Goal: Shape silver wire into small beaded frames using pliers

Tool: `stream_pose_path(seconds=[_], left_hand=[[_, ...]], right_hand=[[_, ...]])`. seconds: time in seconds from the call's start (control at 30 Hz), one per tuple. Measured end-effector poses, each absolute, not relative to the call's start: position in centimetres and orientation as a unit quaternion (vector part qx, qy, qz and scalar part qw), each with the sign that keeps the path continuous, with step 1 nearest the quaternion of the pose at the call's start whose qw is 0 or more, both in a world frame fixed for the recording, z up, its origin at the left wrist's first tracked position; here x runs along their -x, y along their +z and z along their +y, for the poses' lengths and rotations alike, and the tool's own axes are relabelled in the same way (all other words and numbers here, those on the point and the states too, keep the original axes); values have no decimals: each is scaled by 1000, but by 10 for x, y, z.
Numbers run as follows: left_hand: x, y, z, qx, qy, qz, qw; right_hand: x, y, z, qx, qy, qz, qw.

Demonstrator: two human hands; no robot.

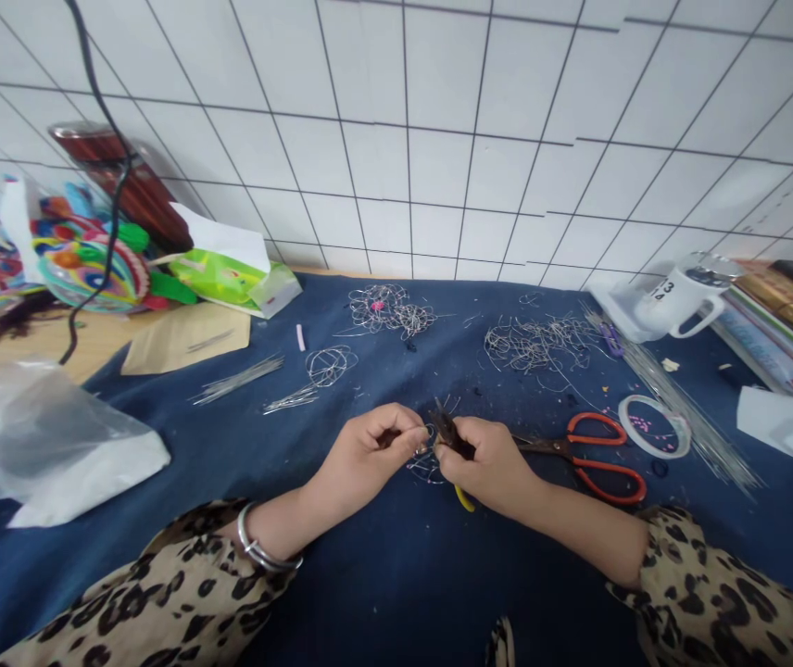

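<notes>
Near the middle of the dark blue cloth, my left hand (375, 454) pinches a thin piece of wire (425, 469) bent into loops. My right hand (490, 463) is wrapped round a pair of pliers (446, 428) with dark jaws and a yellow handle end showing below. The jaws point up and away from me, close beside the wire and the left fingertips. Whether they grip the wire I cannot tell. To the right of my right hand lie scissors (595, 454) with orange-red handles, their blades partly hidden behind the hand.
Tangled wire (535, 343) and another wire pile (389, 310) lie at the back. Straight wires (695, 417) and a clear ring-shaped dish (653, 426) with pink beads are at right, near a white mug (688, 301). A plastic bag (56, 435) sits at left; a black cable (115, 204) hangs there.
</notes>
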State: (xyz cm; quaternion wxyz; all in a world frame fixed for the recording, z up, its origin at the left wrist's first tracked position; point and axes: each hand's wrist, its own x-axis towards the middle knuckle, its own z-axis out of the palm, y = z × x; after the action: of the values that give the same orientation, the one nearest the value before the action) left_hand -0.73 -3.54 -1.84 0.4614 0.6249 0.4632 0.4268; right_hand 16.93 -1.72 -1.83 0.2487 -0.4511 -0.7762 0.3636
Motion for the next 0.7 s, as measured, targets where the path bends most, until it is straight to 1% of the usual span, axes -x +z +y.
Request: stream_pose_path(seconds=[0.17, 0.5, 0.7], left_hand=[[8, -20, -37, -634, 418, 467, 453], [3, -22, -38, -618, 442, 453, 466], [3, -21, -38, -622, 448, 465, 444]], right_hand=[[-169, -17, -17, 450, 375, -773, 245], [-169, -20, -18, 444, 381, -770, 253], [-169, -20, -19, 435, 402, -762, 263]])
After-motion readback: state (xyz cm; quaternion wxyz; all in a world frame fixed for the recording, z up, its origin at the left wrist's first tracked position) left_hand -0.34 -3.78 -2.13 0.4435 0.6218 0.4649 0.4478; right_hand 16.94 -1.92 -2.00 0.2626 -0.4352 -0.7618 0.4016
